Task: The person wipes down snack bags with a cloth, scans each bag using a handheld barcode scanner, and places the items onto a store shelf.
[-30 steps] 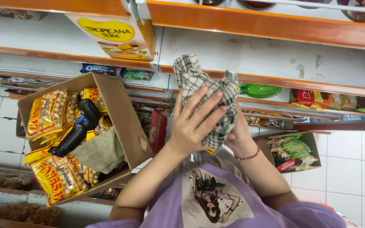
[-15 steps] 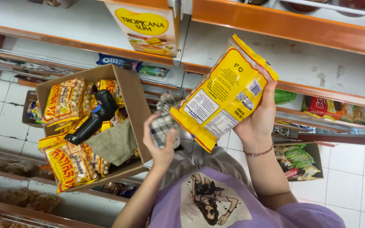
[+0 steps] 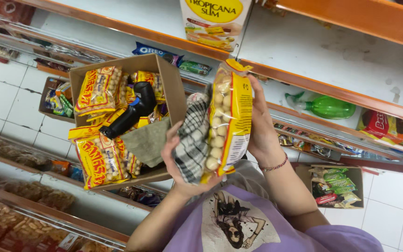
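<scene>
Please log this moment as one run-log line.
left hand: holds checked cloth | right hand: holds yellow snack bag | cardboard box: beside, open

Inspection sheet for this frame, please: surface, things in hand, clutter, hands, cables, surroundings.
Surface: white shelf board with orange edge, smudged.
Things in hand: yellow snack bag, round pieces visible inside; checked cloth pressed against it.
Clutter: cardboard box holding yellow snack packs, a black handheld device and a grey-green cloth.
Hands: left hand grips the checked cloth; right hand holds the bag.
Cables: nothing seen.
Surroundings: green spray bottle, small box of packets, white tiled floor.
</scene>
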